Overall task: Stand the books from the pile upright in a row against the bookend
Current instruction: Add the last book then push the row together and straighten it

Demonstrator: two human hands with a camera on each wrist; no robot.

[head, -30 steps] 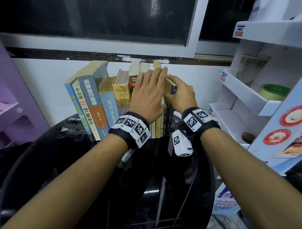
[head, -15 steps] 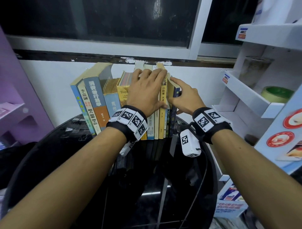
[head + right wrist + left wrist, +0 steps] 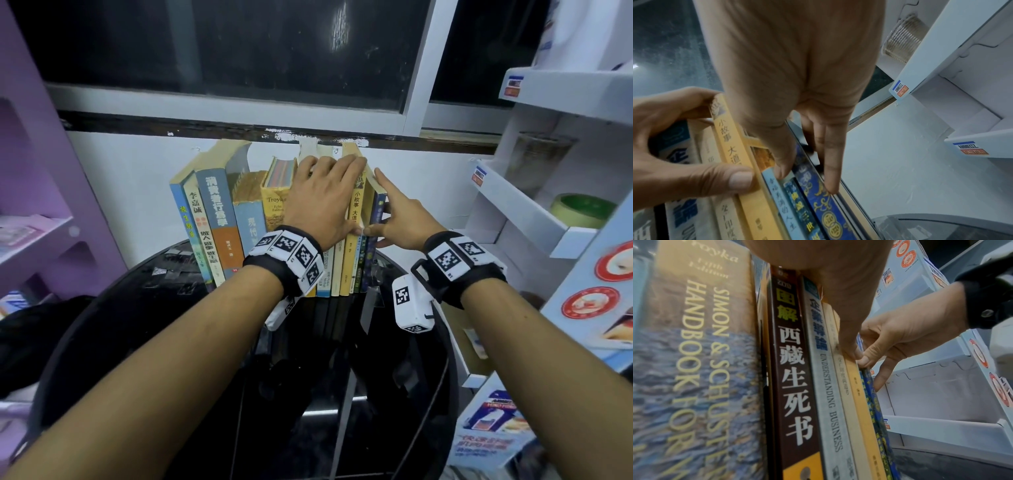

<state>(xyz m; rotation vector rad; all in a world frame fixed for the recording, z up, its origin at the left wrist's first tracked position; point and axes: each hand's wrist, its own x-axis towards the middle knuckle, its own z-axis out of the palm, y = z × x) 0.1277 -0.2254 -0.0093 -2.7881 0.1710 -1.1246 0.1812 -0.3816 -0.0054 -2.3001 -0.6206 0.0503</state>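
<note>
On glossy black table [image 3: 205,342], left hand [image 3: 322,198] clamps matte paperback spines of books [image 3: 354,219]. Right hand [image 3: 400,222], fingers straight, presses the slim blue book [image 3: 376,219]; white wall free rightward.

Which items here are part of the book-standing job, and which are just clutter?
In the job:
- row of books, upright on the black table
- yellow book, gripped by the left hand
- blue book, touched by the right hand

Just lying about:
- white shelves
- tape roll
- purple shelf
- window

The bookend is not clearly visible.
</note>
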